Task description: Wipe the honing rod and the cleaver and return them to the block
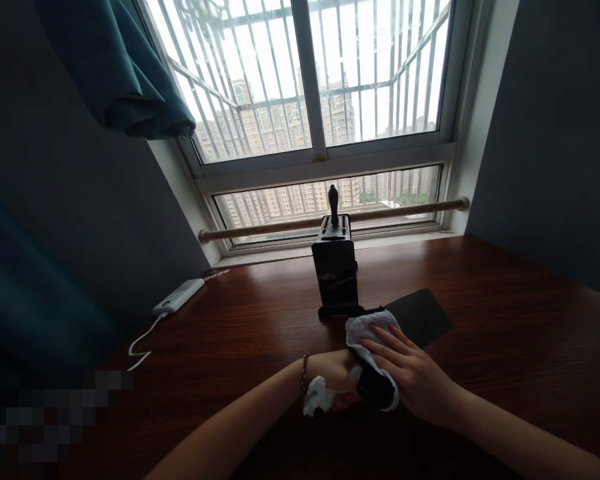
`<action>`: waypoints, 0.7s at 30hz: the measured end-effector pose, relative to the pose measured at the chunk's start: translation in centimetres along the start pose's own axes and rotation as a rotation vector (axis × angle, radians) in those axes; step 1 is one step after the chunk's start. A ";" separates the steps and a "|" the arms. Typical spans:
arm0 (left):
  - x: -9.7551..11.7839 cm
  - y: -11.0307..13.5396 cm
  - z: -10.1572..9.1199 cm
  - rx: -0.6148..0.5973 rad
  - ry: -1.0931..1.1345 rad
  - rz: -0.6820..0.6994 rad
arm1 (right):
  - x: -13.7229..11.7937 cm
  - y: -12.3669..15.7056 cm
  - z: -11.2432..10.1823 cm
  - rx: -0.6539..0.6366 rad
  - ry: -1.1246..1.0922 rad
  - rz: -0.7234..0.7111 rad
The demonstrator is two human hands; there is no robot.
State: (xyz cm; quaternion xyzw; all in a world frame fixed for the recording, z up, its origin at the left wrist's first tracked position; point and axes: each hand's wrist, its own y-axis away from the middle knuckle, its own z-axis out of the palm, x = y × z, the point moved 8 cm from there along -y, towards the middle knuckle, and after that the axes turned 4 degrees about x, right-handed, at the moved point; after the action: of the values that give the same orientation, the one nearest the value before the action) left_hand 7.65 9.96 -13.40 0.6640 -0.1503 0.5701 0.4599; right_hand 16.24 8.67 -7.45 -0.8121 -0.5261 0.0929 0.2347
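Note:
A dark, flat, rectangular blade, apparently a cleaver (420, 317), points away to the right above the wooden table. My left hand (333, 370), with a bracelet at its wrist, is closed at the near end of it; the handle itself is hidden. A crumpled white piece (317, 397) sticks out by my left fingers. Over the near part of the blade lies a pale cloth (367, 327). My right hand (415, 377) presses on this cloth with fingers together, its thumb hidden. Below the cloth a black part (375, 387) shows, too dark to make out.
Just beyond my hands a black knife block (336, 277) stands on the table (260, 307), with one knife handle (333, 203) upright in it. At left lies a white power strip (179, 297) with its cord. A rail (280, 227) crosses before the window; a blue curtain (125, 80) hangs left.

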 end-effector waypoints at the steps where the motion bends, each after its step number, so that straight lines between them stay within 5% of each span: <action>1: 0.0 0.1 0.1 -0.006 0.022 -0.004 | 0.0 0.1 0.0 -0.008 -0.015 -0.013; 5: 0.2 0.4 0.0 -0.008 0.130 -0.003 | 0.9 0.5 -0.1 0.025 -0.030 -0.033; 10: 0.1 0.4 -0.1 -0.021 0.172 -0.014 | 3.0 1.2 -0.7 0.159 0.045 0.125; 16: 0.2 0.5 -0.2 -0.006 0.129 0.001 | 0.9 1.3 0.2 0.046 0.043 -0.093; 21: 0.7 0.6 0.2 -0.018 0.147 0.042 | 6.1 2.3 -1.2 0.291 0.048 0.212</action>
State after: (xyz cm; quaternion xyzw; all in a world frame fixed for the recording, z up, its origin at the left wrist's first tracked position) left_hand 7.55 9.68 -12.48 0.6130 -0.1351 0.6254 0.4635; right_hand 21.21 13.06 -6.92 -0.8225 -0.4126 0.1730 0.3512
